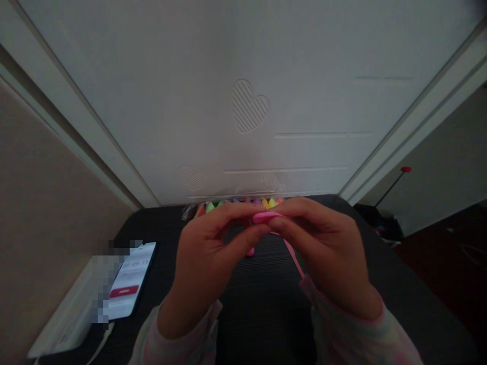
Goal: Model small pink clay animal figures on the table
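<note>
Both my hands meet over a dark table (266, 309), pinching a small pink piece (266, 217) between their fingertips. My left hand (207, 253) closes thumb and fingers on its left end. My right hand (323, 248) closes on its right end. A thin pink strand (294, 256) hangs down from the piece beside my right palm. A small pink bit (250, 251) lies on the table below the hands. I cannot tell what the pink material is.
A row of coloured pieces in a clear bag (239, 204) lies at the table's far edge against a white door with a heart (249, 106). A lit phone (131, 279) rests at the left. A red-tipped stick (395, 180) stands at the right.
</note>
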`<state>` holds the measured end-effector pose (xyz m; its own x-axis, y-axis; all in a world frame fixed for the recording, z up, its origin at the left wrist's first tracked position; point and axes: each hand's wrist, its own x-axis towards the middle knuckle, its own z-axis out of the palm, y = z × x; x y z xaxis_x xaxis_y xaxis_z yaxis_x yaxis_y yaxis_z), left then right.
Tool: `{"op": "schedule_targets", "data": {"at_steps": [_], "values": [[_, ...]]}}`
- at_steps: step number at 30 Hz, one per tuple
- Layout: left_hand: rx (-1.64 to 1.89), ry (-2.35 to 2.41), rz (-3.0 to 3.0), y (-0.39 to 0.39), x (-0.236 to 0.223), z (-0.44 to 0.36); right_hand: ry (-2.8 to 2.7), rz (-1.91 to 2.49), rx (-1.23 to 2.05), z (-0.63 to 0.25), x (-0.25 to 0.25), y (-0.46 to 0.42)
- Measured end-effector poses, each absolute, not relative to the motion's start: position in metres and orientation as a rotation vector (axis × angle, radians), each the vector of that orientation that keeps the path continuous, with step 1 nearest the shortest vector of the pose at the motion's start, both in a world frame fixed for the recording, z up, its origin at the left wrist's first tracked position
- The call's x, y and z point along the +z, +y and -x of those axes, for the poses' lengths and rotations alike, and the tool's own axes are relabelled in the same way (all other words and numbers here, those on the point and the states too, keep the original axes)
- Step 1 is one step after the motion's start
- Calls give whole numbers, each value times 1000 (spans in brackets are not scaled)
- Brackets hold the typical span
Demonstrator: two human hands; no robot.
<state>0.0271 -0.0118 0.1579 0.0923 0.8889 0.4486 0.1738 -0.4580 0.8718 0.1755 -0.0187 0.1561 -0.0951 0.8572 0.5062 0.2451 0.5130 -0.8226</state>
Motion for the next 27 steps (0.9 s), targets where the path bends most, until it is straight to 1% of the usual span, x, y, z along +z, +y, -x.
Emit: {"op": "schedule_targets", "data": {"at_steps": [4,9,15,21,27], "values": [[1519,1084,-1593,-13,157,-30,-1637,990,714,-177,157,-17],[1586,1078,-1516,-13,154,-32,-1670,1038,651,-177,156,-15],[1476,1038,-1532,-10,154,-29,-1754,1059,562,-177,158,-15],[1466,1178,-1536,-10,156,-30,-1781,1014,606,-180,160,-15],[1454,1117,-1526,-7,157,-32,-1685,1008,660,-177,156,-14]]}}
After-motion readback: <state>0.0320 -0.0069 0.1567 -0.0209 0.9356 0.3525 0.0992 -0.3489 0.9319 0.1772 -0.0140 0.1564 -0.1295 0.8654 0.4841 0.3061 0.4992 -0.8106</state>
